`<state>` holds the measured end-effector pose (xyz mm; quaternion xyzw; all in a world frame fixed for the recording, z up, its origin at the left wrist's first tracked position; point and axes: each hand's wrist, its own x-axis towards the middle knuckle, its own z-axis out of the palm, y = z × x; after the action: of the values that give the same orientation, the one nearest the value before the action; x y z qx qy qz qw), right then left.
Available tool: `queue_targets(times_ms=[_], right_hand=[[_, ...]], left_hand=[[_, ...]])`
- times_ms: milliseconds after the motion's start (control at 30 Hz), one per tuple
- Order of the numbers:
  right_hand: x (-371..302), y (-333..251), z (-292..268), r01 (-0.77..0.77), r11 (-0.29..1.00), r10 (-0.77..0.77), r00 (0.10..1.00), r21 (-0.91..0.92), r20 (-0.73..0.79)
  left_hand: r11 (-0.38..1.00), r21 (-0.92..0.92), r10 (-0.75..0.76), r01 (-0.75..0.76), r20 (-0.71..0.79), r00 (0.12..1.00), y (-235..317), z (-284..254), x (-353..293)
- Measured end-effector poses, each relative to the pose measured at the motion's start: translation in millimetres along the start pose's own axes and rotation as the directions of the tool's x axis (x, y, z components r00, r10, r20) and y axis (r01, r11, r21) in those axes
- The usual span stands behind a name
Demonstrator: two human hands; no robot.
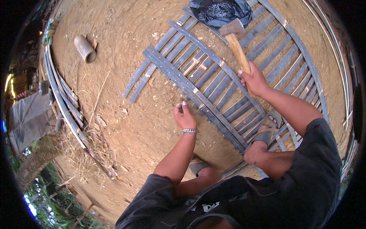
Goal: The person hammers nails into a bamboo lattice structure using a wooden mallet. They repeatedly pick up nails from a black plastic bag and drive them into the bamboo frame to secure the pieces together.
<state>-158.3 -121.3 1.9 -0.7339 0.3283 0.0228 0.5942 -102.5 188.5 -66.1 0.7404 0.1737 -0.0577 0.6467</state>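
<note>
Right hand (254, 81): fingers wrapped round hammer (237, 48), 1 o'clock, above slatted panel (232, 76). Left hand (186, 118): fingers pinched, contents unclear. Black bag (244, 15), 1; bamboo tube (84, 49), 10; sandalled foot (262, 136) over slats, 3.

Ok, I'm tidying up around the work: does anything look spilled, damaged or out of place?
Nothing looks clearly spilled or damaged; the nail-like bits sit inside their black bag. Slightly odd: a hollow tube lies on its side on the dirt, apart from the slatted frames.

Bare earth (141, 133), slatted frames (215, 84) and greenery (47, 204) show an outdoor work yard (122, 34).
</note>
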Motion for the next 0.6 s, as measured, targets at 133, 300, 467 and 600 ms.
queue_targets(times_ms=[133, 300, 467, 600], right_hand=[[-1.4, -4.5, 6.1, 0.002, 1.0, -0.002, 1.0, 0.03, -0.003], [-4.6, -5.1, 10.8, -0.011, 1.0, 0.011, 1.0, 0.029, 0.011], [-8.2, -8.9, 13.0, -0.008, 1.0, 0.007, 0.999, 0.002, 0.042], [-7.8, -4.7, 16.8, -0.012, 1.0, 0.011, 0.998, 0.011, 0.056]], left_hand=[[0.993, -0.108, -0.036, 0.041, 0.052, 0.998, 4.2, 1.8, 18.0], [0.997, -0.082, -0.006, 0.015, 0.108, 0.994, 4.2, 1.1, 24.9], [0.997, -0.069, -0.011, 0.018, 0.108, 0.994, 6.7, 2.2, 29.2], [0.999, -0.033, -0.023, 0.026, 0.112, 0.993, 10.5, 1.6, 29.7]])
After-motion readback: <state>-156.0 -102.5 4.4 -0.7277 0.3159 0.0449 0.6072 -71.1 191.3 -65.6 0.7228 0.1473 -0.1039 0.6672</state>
